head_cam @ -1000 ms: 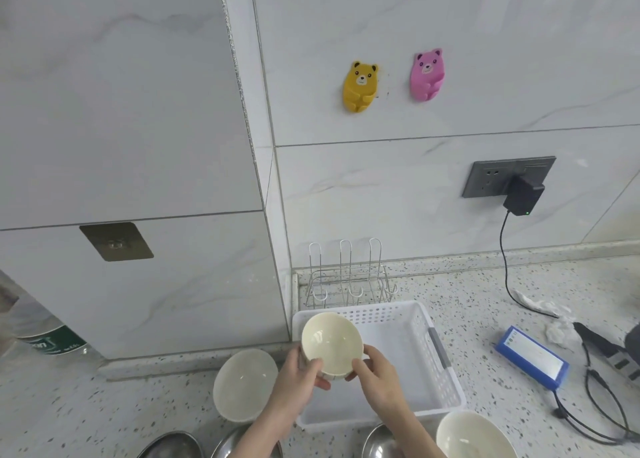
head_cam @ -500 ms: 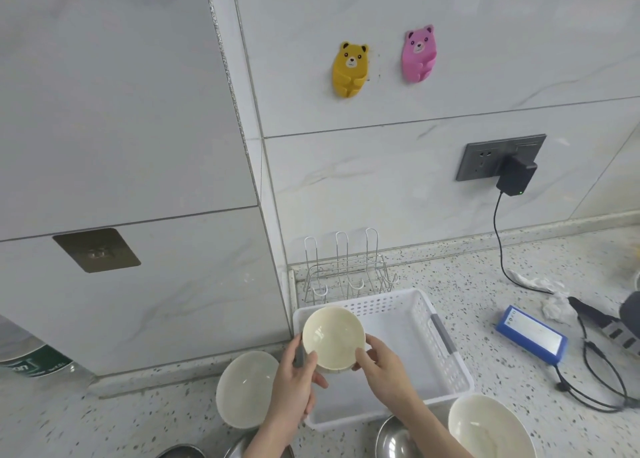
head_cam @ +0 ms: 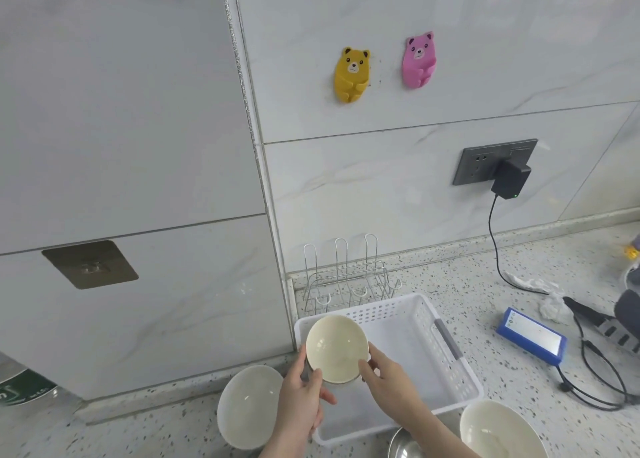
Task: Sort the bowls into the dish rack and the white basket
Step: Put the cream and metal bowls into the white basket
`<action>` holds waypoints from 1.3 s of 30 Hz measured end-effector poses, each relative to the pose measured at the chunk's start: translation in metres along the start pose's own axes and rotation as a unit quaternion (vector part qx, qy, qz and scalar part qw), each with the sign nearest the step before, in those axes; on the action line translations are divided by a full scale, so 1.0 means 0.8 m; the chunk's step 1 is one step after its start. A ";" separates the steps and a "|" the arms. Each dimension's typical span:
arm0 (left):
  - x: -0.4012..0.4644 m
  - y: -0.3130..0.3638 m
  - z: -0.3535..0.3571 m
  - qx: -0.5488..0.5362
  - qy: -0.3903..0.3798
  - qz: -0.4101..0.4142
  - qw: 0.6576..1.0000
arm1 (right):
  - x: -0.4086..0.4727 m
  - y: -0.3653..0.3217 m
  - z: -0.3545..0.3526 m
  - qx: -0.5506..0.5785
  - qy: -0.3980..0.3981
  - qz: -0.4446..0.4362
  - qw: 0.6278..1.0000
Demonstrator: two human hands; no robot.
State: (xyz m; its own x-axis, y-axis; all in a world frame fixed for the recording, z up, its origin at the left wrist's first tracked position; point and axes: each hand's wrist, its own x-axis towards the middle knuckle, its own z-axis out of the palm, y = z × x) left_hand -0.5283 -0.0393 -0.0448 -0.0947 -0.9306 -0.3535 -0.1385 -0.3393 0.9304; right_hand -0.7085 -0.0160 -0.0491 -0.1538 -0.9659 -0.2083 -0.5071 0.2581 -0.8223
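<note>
A small cream bowl (head_cam: pixel 336 348) is held tilted over the near left corner of the white basket (head_cam: pixel 450 347). My left hand (head_cam: pixel 301 398) grips its left rim and my right hand (head_cam: pixel 389 383) grips its right rim. Behind the basket, against the wall, stands the wire dish rack (head_cam: pixel 346 277), holding nothing. A larger white bowl (head_cam: pixel 247 405) lies on the counter left of the basket. Another white bowl (head_cam: pixel 498 430) sits at the basket's near right corner. A steel bowl (head_cam: pixel 403 445) shows partly at the bottom edge.
A blue box (head_cam: pixel 531 334) and black cables (head_cam: pixel 599 371) lie on the counter to the right. A black charger (head_cam: pixel 510 179) hangs from the wall socket. A wall pillar juts out on the left. A green-labelled container (head_cam: pixel 20 388) sits at the far left.
The view has shifted, so the basket and bowls sit further right in the frame. The small bowl stays in both hands over the basket's near left corner.
</note>
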 end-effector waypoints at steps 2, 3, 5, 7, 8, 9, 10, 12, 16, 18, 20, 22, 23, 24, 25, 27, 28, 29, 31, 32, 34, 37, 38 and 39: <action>0.000 0.001 0.000 0.003 -0.001 -0.005 1.000 | -0.001 -0.001 0.000 -0.020 0.000 0.003 1.000; 0.000 0.001 0.000 0.003 -0.001 -0.010 1.000 | -0.002 -0.001 0.000 -0.029 0.002 0.009 1.000; -0.001 0.002 -0.001 -0.005 0.002 -0.017 1.000 | -0.002 -0.003 0.000 -0.046 0.010 0.027 0.999; -0.003 0.003 -0.001 -0.010 0.006 -0.022 1.000 | -0.003 -0.004 0.000 -0.056 0.015 0.036 0.998; -0.004 0.004 0.000 -0.012 0.008 -0.023 1.000 | -0.004 -0.005 0.001 -0.058 0.019 0.038 0.997; -0.005 0.006 0.000 -0.017 0.011 -0.025 0.999 | -0.005 -0.006 0.002 -0.059 0.027 0.042 0.997; -0.007 0.009 0.001 -0.027 0.013 -0.027 0.999 | -0.006 -0.006 0.001 -0.061 0.039 0.048 0.996; -0.014 0.014 0.001 -0.062 0.011 -0.025 0.998 | -0.007 -0.006 -0.001 -0.063 0.070 0.061 0.994; -0.040 0.011 -0.018 -0.130 0.059 -0.019 0.990 | -0.017 -0.011 -0.002 -0.055 0.107 0.062 0.991; -0.054 0.004 -0.042 -0.098 0.137 -0.012 0.986 | -0.022 -0.015 -0.002 -0.060 0.120 0.056 0.989; -0.065 -0.003 -0.074 -0.036 0.216 -0.002 0.976 | -0.027 -0.018 -0.001 -0.069 0.131 0.048 0.988; -0.069 -0.009 -0.106 0.048 0.245 -0.007 0.968 | -0.030 -0.019 0.000 -0.069 0.142 0.041 0.987; -0.070 -0.012 -0.120 0.094 0.237 -0.015 0.967 | -0.030 -0.019 0.000 -0.065 0.148 0.039 0.986; -0.068 -0.015 -0.132 0.141 0.220 -0.028 0.965 | -0.031 -0.019 0.001 -0.060 0.154 0.038 0.986; -0.066 -0.019 -0.142 0.187 0.199 -0.040 0.961 | -0.032 -0.019 0.002 -0.054 0.162 0.038 0.985; -0.061 -0.024 -0.155 0.261 0.161 -0.058 0.950 | -0.032 -0.021 0.003 -0.033 0.188 0.046 0.980; -0.059 -0.025 -0.158 0.277 0.150 -0.063 0.947 | -0.032 -0.022 0.003 -0.019 0.202 0.053 0.978; -0.057 -0.026 -0.160 0.282 0.142 -0.071 0.946 | -0.032 -0.023 0.003 -0.004 0.215 0.058 0.975; -0.051 -0.025 -0.161 0.285 0.131 -0.095 0.945 | -0.034 -0.025 0.002 0.033 0.241 0.061 0.968; -0.048 -0.025 -0.160 0.281 0.126 -0.102 0.946 | -0.036 -0.026 0.001 0.057 0.256 0.059 0.963; -0.042 -0.023 -0.156 0.247 0.112 -0.117 0.955 | -0.043 -0.028 -0.001 0.105 0.282 0.049 0.953; -0.038 -0.021 -0.150 0.183 0.109 -0.159 0.964 | -0.062 -0.028 -0.008 0.152 0.305 0.027 0.940; -0.035 -0.021 -0.150 0.177 0.112 -0.166 0.964 | -0.071 -0.027 -0.011 0.168 0.311 0.023 0.935; -0.034 -0.022 -0.149 0.174 0.115 -0.171 0.963 | -0.080 -0.024 -0.015 0.180 0.319 0.021 0.930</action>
State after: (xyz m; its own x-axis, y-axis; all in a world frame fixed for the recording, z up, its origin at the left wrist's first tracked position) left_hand -0.4057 -0.0244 -0.0398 0.2304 -0.7918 -0.5657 -0.4484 -0.6023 0.6604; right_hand -0.6988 0.0407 -0.0137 -0.6973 -0.7165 0.0170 -0.1891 0.1610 -0.9687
